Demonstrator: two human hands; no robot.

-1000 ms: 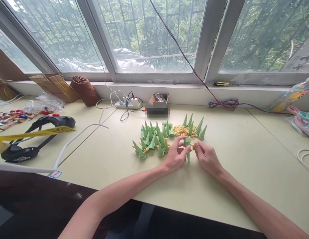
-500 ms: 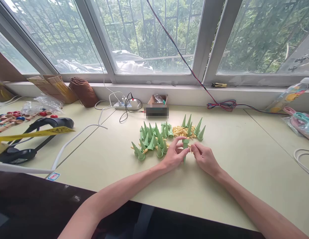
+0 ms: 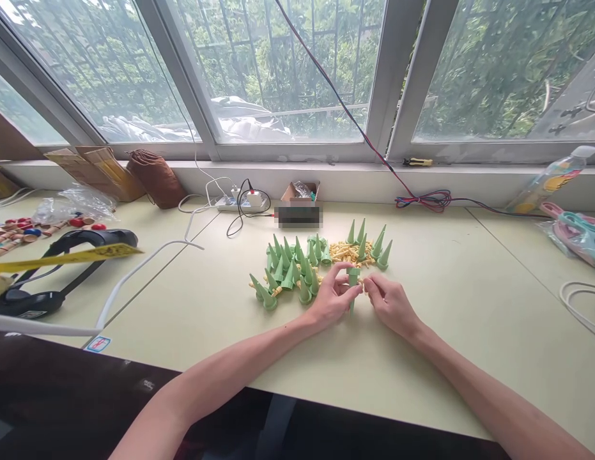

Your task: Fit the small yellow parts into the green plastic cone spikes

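My left hand (image 3: 332, 299) is closed around a green plant watering spike (image 3: 353, 276), its wide collar up and its tip pointing down above the table. A small yellow valve piece (image 3: 360, 285) pokes out of the spike's right side. The fingertips of my right hand (image 3: 392, 304) pinch this piece, which they partly hide. Left of my hands stands a cluster of green spikes (image 3: 288, 276), some with yellow pieces in their sides. Behind my hands lies a heap of loose yellow valve pieces (image 3: 342, 251), with several more spikes (image 3: 384, 254) standing in and beside it.
A small cardboard box (image 3: 301, 190) and a power strip (image 3: 239, 203) stand by the window. To the left lie a black headset (image 3: 93, 237) and a white cable (image 3: 129, 281). A bottle (image 3: 549, 182), scissors (image 3: 579, 233) and bundled wires (image 3: 431, 201) are on the right.
The whole view has shifted slightly. Both hands keep almost the same pose, the left on the spike and the right at the yellow valve piece.
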